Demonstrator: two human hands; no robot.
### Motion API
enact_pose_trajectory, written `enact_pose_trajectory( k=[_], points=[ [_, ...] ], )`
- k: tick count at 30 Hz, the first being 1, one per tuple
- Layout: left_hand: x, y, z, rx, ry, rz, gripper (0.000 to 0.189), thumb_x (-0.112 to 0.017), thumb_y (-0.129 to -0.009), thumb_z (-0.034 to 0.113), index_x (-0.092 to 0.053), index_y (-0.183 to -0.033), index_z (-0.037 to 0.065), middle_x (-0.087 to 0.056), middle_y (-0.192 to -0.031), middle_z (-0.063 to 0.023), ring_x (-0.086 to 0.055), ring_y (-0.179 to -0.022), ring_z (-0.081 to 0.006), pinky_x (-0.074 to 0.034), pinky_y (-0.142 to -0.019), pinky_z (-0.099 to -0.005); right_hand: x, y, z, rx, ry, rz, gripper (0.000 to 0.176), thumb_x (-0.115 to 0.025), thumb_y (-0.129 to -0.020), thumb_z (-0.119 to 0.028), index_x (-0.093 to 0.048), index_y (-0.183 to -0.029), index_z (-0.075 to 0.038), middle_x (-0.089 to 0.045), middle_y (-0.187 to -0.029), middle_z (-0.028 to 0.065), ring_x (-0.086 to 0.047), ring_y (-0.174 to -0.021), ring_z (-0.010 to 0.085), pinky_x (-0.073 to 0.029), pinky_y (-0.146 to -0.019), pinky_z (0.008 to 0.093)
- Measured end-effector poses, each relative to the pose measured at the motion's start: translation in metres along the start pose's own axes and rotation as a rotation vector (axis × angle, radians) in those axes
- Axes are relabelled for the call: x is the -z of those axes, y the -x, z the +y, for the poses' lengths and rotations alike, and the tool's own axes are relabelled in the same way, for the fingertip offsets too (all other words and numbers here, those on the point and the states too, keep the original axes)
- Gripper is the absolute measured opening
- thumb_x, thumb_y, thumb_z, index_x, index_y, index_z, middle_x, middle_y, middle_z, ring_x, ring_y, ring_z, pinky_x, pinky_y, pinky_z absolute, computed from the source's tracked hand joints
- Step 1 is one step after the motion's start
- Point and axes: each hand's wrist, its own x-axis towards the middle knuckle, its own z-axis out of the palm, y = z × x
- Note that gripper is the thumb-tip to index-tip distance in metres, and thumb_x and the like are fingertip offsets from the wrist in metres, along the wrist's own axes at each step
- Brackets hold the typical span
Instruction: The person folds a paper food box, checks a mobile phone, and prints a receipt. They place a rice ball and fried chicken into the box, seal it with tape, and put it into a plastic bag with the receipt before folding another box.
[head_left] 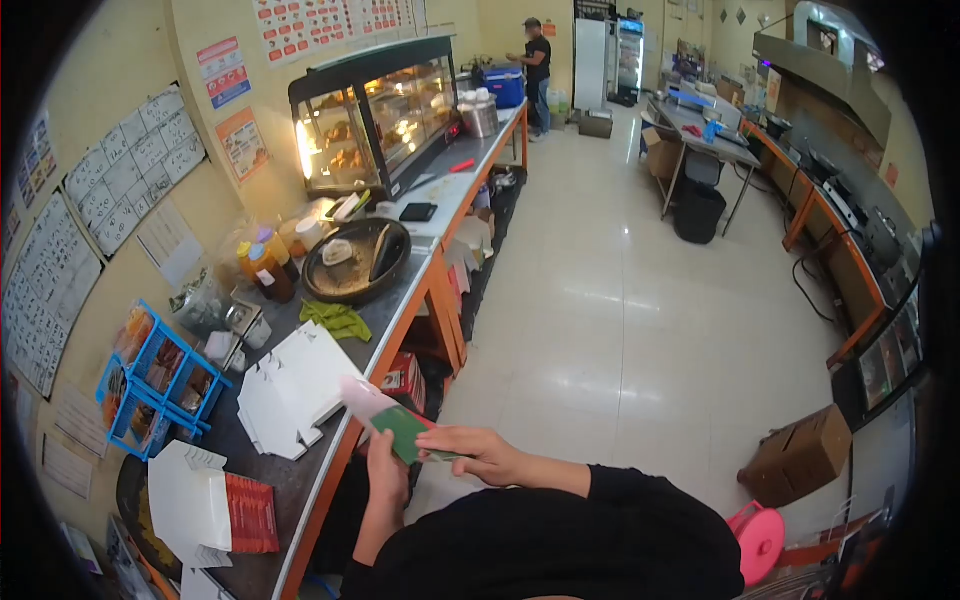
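A folded piece of printed card, perhaps a carton, is between my hands in front of my body, green on its face with a blurred pinkish-white end and a bit of red. My left hand grips its lower edge from below. Across its right side lies my right hand, fingers on the card. Just beyond, on the counter, is a pile of flat white cartons. Nearer the wall stand nested white and red cartons.
The dark counter runs along my left. It bears a blue basket, sauce bottles, a green cloth, a round black pan and a lit food display case. A person stands far back. A cardboard box sits right.
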Motion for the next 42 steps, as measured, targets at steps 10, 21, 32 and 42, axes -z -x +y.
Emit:
enact_pose_trajectory(
  k=[10, 21, 32, 42],
  points=[
    [-0.108, -0.005, -0.079, -0.073, -0.136, -0.111, 0.020, -0.049, -0.095, 0.010, -0.055, -0.110, -0.001, -0.061, -0.101, -0.0087, -0.062, -0.089, -0.0148, -0.050, -0.076, -0.0265, 0.095, 0.065, -0.003, -0.008, 0.462, 0.134, 0.032, -0.065, -0.088, -0.022, -0.064, -0.118, -0.013, -0.056, -0.117, 0.0105, -0.050, -0.117, 0.0331, -0.042, -0.098, 0.0402],
    [-0.166, 0.016, -0.106, -0.070, 0.045, -0.099, 0.028, -0.046, -0.098, 0.006, -0.047, -0.124, -0.003, -0.058, -0.112, -0.0108, -0.061, -0.097, -0.0166, -0.051, -0.080, -0.0271, 0.113, 0.089, -0.018, -0.120, 0.644, 0.276, 0.036, -0.061, -0.089, -0.024, -0.061, -0.125, -0.015, -0.053, -0.126, 0.0127, -0.048, -0.110, 0.0323, -0.039, -0.095, 0.0408],
    [-0.124, 0.040, -0.089, 0.007, -0.441, -0.127, 0.021, -0.048, -0.098, 0.018, -0.059, -0.098, 0.000, -0.059, -0.086, 0.0010, -0.053, -0.077, -0.0053, -0.044, -0.070, -0.0221, 0.128, 0.095, 0.015, -0.326, 0.157, 0.413, 0.048, -0.055, -0.095, -0.027, -0.046, -0.139, -0.010, -0.040, -0.089, 0.0077, -0.044, -0.083, 0.0185, -0.039, -0.079, 0.0279],
    [-0.118, 0.041, -0.079, 0.259, -0.893, -0.414, 0.025, -0.049, -0.097, 0.022, -0.059, -0.102, -0.001, -0.058, -0.078, -0.0060, -0.054, -0.069, -0.0125, -0.044, -0.064, -0.0279, 0.118, 0.104, 0.021, -0.445, 0.290, 0.164, 0.018, -0.072, -0.081, -0.022, -0.070, -0.094, -0.010, -0.057, -0.075, 0.0057, -0.058, -0.069, 0.0201, -0.045, -0.063, 0.0315]
  ],
)
